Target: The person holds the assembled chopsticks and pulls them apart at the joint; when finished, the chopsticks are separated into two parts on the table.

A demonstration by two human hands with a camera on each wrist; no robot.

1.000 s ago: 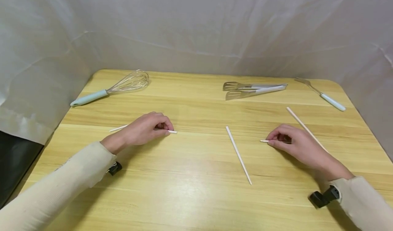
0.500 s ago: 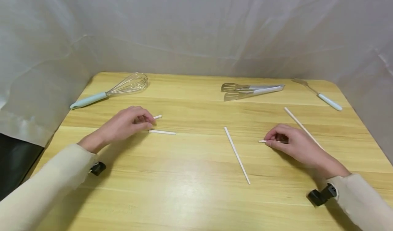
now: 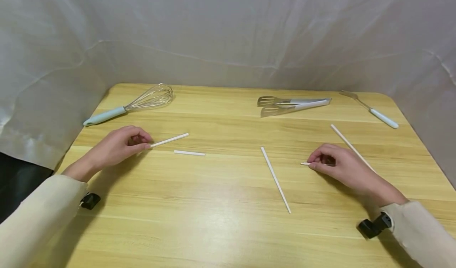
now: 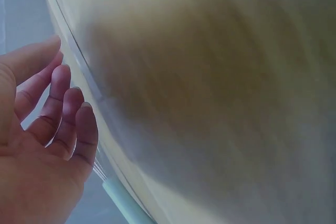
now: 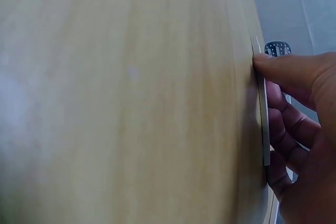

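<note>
My left hand [image 3: 121, 144] hovers at the left part of a thin white stick [image 3: 171, 139] on the table. Its fingers are loosely bent; in the left wrist view the hand [image 4: 50, 129] shows nothing in the palm. Whether the fingertips touch the stick cannot be told. Just in front of that stick lies a short white stick [image 3: 189, 153]. My right hand [image 3: 336, 163] pinches another short white stick [image 3: 304, 164] low at the tabletop, its tip poking out past the thumb. In the right wrist view, the thumb lies on this stick [image 5: 264, 124].
Two longer white sticks lie on the wooden table [image 3: 221, 236]: one in the middle [image 3: 276, 180], one behind my right hand [image 3: 350, 146]. At the back are a whisk [image 3: 140, 104], slotted metal tongs [image 3: 293, 106] and a blue-handled fork-like utensil [image 3: 377, 114]. Grey cloth [image 3: 228, 30] hangs beyond.
My left hand has moved left, off the short white stick, which now lies uncovered, and along the thin white stick behind it. My right hand stays in place.
</note>
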